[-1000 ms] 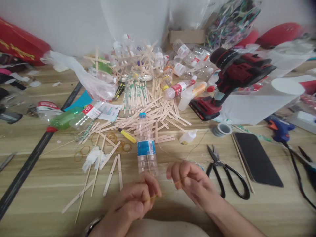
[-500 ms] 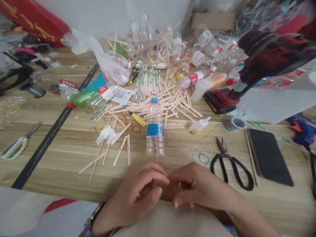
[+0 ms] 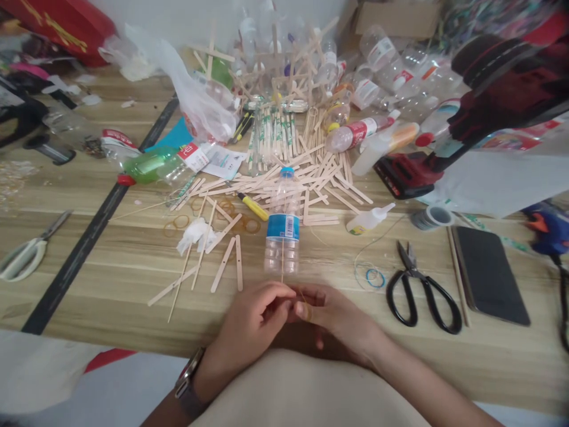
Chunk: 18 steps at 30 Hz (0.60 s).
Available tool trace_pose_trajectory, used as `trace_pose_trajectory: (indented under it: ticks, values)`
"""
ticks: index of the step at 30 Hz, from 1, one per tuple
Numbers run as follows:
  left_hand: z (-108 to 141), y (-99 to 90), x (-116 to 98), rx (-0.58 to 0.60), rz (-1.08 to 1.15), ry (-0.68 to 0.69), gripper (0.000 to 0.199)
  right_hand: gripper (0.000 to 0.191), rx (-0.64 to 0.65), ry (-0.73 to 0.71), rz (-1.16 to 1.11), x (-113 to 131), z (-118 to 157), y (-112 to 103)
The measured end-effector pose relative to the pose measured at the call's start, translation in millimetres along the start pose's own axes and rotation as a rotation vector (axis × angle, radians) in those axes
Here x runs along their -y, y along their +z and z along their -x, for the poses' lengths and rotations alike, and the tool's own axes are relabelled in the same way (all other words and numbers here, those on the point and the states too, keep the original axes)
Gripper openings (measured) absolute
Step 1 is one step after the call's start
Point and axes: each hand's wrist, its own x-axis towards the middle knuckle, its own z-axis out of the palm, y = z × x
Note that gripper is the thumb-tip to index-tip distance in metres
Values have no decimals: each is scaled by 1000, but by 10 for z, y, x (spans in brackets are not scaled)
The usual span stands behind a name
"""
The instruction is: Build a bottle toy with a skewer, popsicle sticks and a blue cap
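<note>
A clear plastic bottle (image 3: 283,228) with a blue cap and blue label lies just beyond my hands, its base toward me. A thin wooden stick (image 3: 283,264) runs along it and reaches down to my fingers. My left hand (image 3: 262,314), with a watch on the wrist, is closed, its thumb and fingertips pinched at the near end of the stick. My right hand (image 3: 324,314) meets it, fingers curled, with a thin yellowish rubber band (image 3: 306,299) looped at its fingertips. What the left fingertips pinch is too small to make out.
Flat wooden sticks (image 3: 226,264) and crumpled tissue (image 3: 195,235) lie left of the bottle. Black-handled scissors (image 3: 422,287), a phone (image 3: 491,276) and a glue bottle (image 3: 368,219) are to the right. Behind stand piled sticks, bottles and a red power drill (image 3: 406,173). White scissors (image 3: 26,255) lie far left.
Both hands have moved up toward the bottle and closed together at the stick's near end. The rubber band now shows at the right fingertips. The view has shifted slightly.
</note>
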Motion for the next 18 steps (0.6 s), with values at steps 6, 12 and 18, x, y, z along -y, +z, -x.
trace_pose_trajectory:
  ticks: [6, 12, 18]
  values:
    - [-4, 49, 70, -5, 290, -101, 15, 45, 12, 78, -145, -78, -56, 24]
    - [42, 113, 64, 64, 530, -198, 11, 35, -27, 41, -261, -140, -104, 61]
    - [91, 88, 36, 143, 396, -216, 9, 38, -129, -17, -227, -161, -111, 85]
